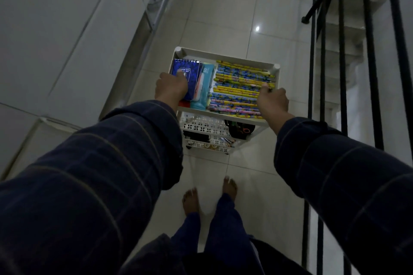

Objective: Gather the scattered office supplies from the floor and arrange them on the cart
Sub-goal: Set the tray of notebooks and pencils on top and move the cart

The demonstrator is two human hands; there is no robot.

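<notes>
A white tiered cart (225, 56) stands on the tiled floor in front of me. Its top tray holds a blue spiral notepad (190, 69) at the left, a teal packet (204, 87) beside it, and several yellow and blue patterned pencils (239, 87) laid in rows at the right. My left hand (171, 88) lies over the near part of the notepad at the tray's left edge. My right hand (272, 100) grips the tray's right front corner, thumb against the pencil ends. Lower shelves hold a dark roll, scissors with an orange handle (240, 129) and small items.
A black metal stair railing (342, 51) runs along the right, with steps beyond it. A wall and a metal door frame (154, 9) line the left. My bare feet (210, 194) stand on pale tiles just behind the cart.
</notes>
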